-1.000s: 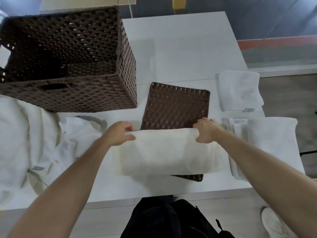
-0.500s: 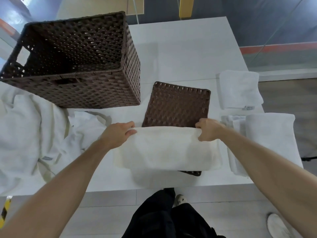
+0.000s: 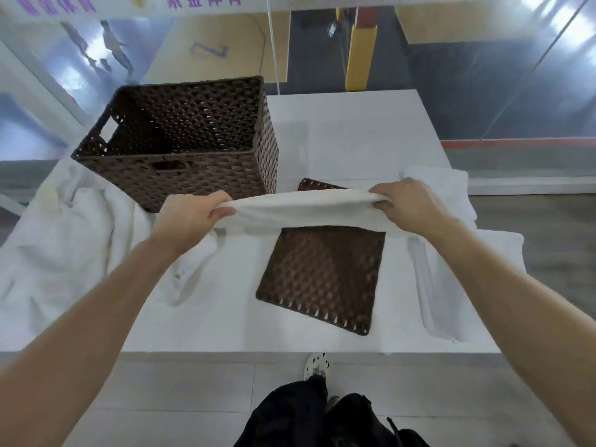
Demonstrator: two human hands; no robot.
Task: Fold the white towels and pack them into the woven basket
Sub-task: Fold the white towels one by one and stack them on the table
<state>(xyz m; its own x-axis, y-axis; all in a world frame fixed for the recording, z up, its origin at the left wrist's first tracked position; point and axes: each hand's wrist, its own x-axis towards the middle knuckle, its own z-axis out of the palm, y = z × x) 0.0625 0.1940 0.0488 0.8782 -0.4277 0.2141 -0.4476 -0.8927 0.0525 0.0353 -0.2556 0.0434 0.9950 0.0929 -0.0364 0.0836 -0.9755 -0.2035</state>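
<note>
A folded white towel [image 3: 306, 209] hangs in the air above the table, stretched flat between my hands. My left hand [image 3: 190, 217] grips its left end and my right hand [image 3: 408, 203] grips its right end. The dark brown woven basket [image 3: 180, 162] stands at the back left of the white table [image 3: 348, 137], its inside showing no towels. The towel is to the right of the basket's near corner, about level with its rim. Under the towel lies the flat woven lid [image 3: 322, 275].
A heap of unfolded white towels [image 3: 58, 240] covers the table's left side. Folded white towels [image 3: 451, 272] lie at the right edge, another [image 3: 451, 188] behind my right hand. The table's front edge runs just above my shoe [image 3: 317, 366].
Both hands have lifted the folded towel off the woven lid and carried it up and away from me, toward the basket. The lid now lies uncovered.
</note>
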